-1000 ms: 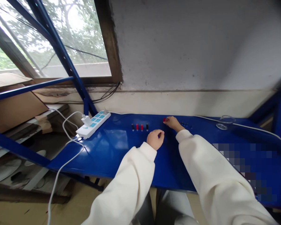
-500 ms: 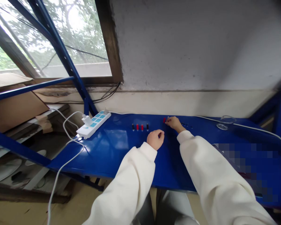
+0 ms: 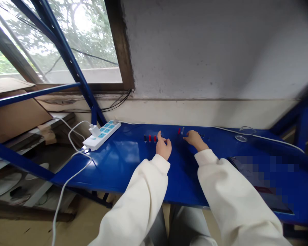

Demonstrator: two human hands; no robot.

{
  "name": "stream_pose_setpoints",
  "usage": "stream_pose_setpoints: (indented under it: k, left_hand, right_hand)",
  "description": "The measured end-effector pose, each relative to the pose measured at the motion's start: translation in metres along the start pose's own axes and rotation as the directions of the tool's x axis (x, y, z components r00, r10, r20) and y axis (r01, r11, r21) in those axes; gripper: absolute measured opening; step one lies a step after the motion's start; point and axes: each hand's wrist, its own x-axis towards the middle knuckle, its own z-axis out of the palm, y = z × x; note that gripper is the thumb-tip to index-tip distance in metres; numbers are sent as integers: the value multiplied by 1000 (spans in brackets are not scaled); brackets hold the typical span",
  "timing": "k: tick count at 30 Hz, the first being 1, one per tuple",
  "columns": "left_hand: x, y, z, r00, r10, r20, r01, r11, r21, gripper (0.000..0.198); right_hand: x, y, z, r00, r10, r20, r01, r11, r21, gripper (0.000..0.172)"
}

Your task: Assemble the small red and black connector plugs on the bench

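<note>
My left hand (image 3: 164,147) hovers by the right end of a row of small upright cylindrical pieces, fingers spread and empty. That row has a black piece (image 3: 145,138) at its left end, then a red piece (image 3: 149,138) and a second red piece (image 3: 155,138). The black piece at its right end is mostly hidden by my left hand. My right hand (image 3: 195,140) is low over the table, fingers bent and slightly apart, with nothing visible in them. Just beyond its fingertips stand another red piece (image 3: 179,131) and a clear piece (image 3: 182,130).
A white power strip (image 3: 102,135) with a plugged-in adapter lies at the left of the blue table (image 3: 113,171). Small dark bits (image 3: 202,136) lie beyond my right hand. A clear round object (image 3: 241,138) sits by the rear cable; a flat dark device (image 3: 279,203) lies right.
My right hand has let go of the clear piece, which stands beside the red one, and drawn back slightly. My left hand has moved left toward the row and spread its fingers.
</note>
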Motion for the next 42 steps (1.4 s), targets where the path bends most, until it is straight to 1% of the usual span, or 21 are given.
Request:
stream_pose_setpoints:
  k: [3, 6, 9, 14, 16, 19, 20, 22, 25, 28, 30, 32, 33, 35, 39, 42]
  left_hand:
    - [4, -5, 1, 998, -58, 14, 59, 998, -35, 58]
    - [6, -10, 2, 995, -91, 30, 94, 992, -90, 60]
    - [9, -12, 3, 991, -123, 52, 129, 981, -148, 60]
    - [13, -16, 5, 976, -180, 122, 202, 956, -212, 58]
    - [13, -17, 7, 968, -192, 160, 228, 941, -249, 49]
    - [13, -14, 8, 954, -220, 204, 277, 907, -318, 30]
    - [12, -11, 7, 948, -227, 221, 295, 889, -350, 26]
    - [10, -4, 3, 938, -223, 267, 324, 838, -439, 22]
    - [8, 6, -4, 926, -153, 346, 346, 713, -609, 25]
    - [6, 10, -9, 896, -32, 443, 382, 565, -731, 26]
    - [5, 11, -10, 864, 29, 503, 419, 512, -750, 26]
    - [5, 11, -9, 841, 55, 539, 443, 503, -742, 27]
    - [4, 11, -9, 838, 56, 543, 444, 508, -738, 27]
    - [4, 10, -8, 850, 37, 526, 428, 534, -729, 30]
    - [4, 8, -7, 890, -4, 457, 373, 585, -720, 34]
    - [4, 7, -6, 896, 5, 444, 357, 586, -727, 33]
  right_hand:
    - [-26, -7, -5, 997, -71, -44, 70, 997, -21, 19]
    - [-53, -19, -6, 987, -121, -105, 123, 992, 12, 23]
    - [-73, -29, -4, 980, -153, -129, 159, 987, 38, 25]
    - [-85, -32, -1, 974, -166, -153, 178, 982, 66, 26]
    - [-85, -31, 0, 972, -172, -160, 188, 978, 88, 26]
    - [-84, -30, 3, 969, -185, -166, 207, 970, 126, 26]
    - [-84, -30, 4, 967, -191, -167, 216, 966, 144, 26]
    - [-83, -30, 6, 965, -195, -176, 228, 954, 194, 27]
    - [-83, -31, 8, 969, -170, -179, 222, 917, 331, 35]
    - [-82, -32, 11, 973, -177, -149, 229, 821, 523, 45]
    - [-82, -33, 13, 967, -200, -157, 254, 738, 625, 49]
    - [-81, -34, 14, 962, -206, -180, 272, 677, 684, 50]
    - [-81, -35, 14, 961, -202, -189, 276, 658, 701, 50]
    - [-82, -35, 13, 960, -194, -204, 281, 639, 716, 49]
    - [-86, -35, 7, 937, -190, -293, 343, 663, 665, 47]
    - [-87, -35, 5, 910, -200, -364, 391, 705, 591, 44]
